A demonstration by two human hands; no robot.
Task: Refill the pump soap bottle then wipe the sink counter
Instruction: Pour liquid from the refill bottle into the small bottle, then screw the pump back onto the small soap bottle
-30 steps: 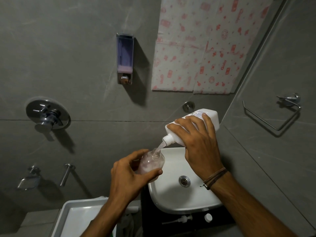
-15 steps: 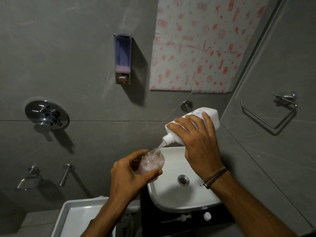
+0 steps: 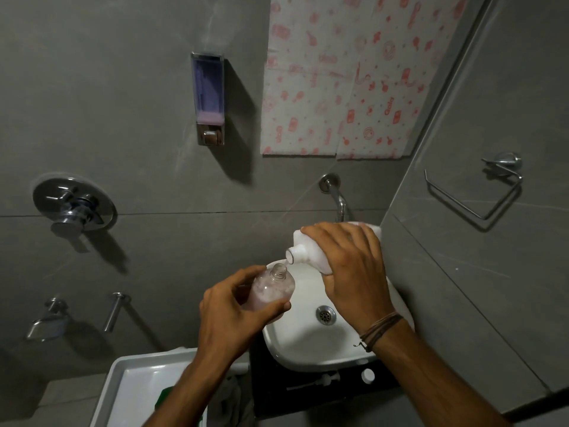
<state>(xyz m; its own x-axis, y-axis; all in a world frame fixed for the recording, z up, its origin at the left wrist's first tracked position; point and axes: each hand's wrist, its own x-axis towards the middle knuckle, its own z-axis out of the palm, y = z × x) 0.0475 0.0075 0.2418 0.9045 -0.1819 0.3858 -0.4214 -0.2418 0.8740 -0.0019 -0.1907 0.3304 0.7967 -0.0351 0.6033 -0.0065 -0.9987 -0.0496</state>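
Clear plastic soap bottle point(image 3: 272, 288) is showing pale pink liquid through its glossy wall, while the refill jug point(image 3: 311, 251) is looking like milky, matt white plastic. The basin point(image 3: 308, 343) is gleaming smooth and glossy white, its drain point(image 3: 325, 314) shining as ribbed metal. The counter point(image 3: 268, 386) beneath is reading dark and polished. Wall tiles point(image 3: 123, 103) are coming across grey and matt, faintly veined. The spout point(image 3: 337, 200) and towel ring point(image 3: 480, 192) are glinting as chrome, and the sheet point(image 3: 348, 75) above is looking like thin printed paper.
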